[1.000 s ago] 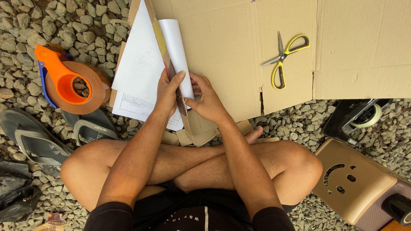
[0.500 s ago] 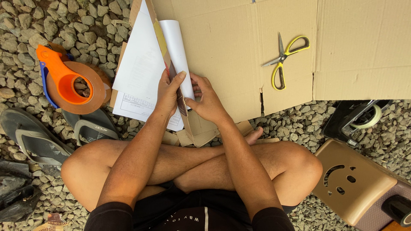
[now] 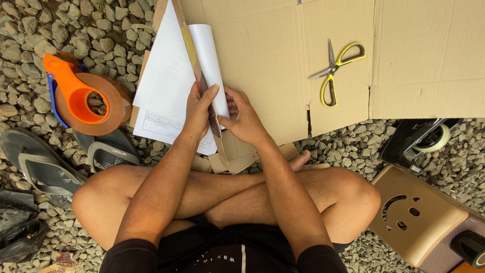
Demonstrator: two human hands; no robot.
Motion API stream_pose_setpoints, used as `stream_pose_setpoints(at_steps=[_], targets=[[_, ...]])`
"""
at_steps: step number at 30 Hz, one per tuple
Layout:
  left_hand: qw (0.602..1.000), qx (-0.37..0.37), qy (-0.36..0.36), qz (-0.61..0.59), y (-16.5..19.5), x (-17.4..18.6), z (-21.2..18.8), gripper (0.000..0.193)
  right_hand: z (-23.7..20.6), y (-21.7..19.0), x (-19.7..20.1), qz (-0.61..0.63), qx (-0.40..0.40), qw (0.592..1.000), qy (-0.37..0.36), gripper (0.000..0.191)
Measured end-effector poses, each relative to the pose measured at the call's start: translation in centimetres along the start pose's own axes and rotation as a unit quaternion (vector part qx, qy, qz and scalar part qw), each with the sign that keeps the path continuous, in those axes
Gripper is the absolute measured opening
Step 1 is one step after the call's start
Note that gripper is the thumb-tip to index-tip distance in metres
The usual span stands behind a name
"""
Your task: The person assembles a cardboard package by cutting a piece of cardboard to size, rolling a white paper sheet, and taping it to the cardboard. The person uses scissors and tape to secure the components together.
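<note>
I sit cross-legged on gravel. My left hand (image 3: 198, 110) and my right hand (image 3: 244, 119) both grip a narrow folded cardboard piece (image 3: 188, 35) that stands on edge and runs away from me. A white sheet of paper (image 3: 211, 55) curls over its right side, under my left fingertips. More white printed paper (image 3: 162, 86) lies flat on the left of the cardboard piece. My right thumb presses the piece's near end, where a cardboard flap (image 3: 237, 154) spreads out by my shins.
A large flat cardboard sheet (image 3: 419, 55) lies ahead, with yellow-handled scissors (image 3: 334, 71) on it. An orange tape dispenser with brown tape (image 3: 83, 98) sits left, above two grey sandals (image 3: 45, 164). A tan plastic stool (image 3: 414, 220) and a clear tape roll (image 3: 433, 139) are at right.
</note>
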State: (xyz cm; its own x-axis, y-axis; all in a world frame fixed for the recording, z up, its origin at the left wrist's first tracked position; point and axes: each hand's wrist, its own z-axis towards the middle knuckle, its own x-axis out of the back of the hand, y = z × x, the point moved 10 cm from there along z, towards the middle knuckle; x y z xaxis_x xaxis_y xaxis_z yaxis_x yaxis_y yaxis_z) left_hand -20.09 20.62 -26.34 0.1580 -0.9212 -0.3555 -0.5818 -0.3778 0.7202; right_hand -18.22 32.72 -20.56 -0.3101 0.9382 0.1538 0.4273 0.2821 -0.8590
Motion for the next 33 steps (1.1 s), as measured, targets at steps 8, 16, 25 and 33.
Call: stream_pose_setpoints(at_steps=[8,16,25,33], targets=[[0.998,0.011,-0.028,-0.057,1.2,-0.4,-0.8,0.083,0.7,0.6,1.2,0.084,-0.009,0.995,0.048,0.082],[0.999,-0.039,-0.028,-0.017,3.6,-1.4,-1.9,0.082,0.3,1.7,7.1,0.148,0.03,0.976,0.156,0.071],[0.981,-0.137,-0.059,0.121,4.4,-3.2,-3.1,0.096,0.6,2.2,6.6,0.098,-0.031,0.984,0.148,0.073],[0.99,-0.129,0.008,0.047,6.7,1.9,-2.9,0.072,0.5,1.5,4.4,0.115,0.012,0.986,0.119,0.074]])
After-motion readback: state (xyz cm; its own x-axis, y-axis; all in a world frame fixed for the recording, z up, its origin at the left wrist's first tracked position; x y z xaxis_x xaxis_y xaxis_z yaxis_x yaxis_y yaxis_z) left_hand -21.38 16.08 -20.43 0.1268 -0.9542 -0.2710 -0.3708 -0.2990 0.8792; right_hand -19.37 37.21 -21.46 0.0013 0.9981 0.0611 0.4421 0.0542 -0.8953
